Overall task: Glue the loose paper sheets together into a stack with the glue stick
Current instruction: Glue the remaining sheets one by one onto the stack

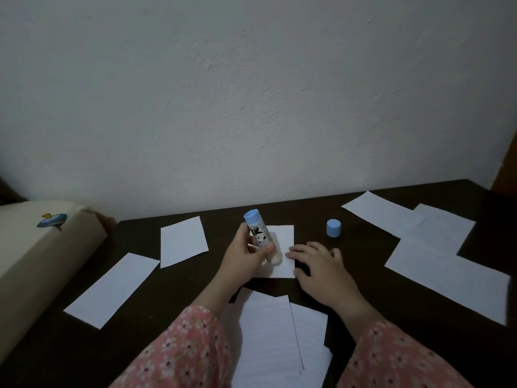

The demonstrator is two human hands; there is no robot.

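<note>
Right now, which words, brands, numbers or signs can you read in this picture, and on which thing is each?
None can be read.
glue stick: cartoon label, any print too blurred.
cream box: blue sticker, picture only.
paper sheets: no text visible.

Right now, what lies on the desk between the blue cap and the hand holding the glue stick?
In the head view, the small paper sheet lies between the blue cap and the left hand, with the right hand pressing its near right edge.
</note>
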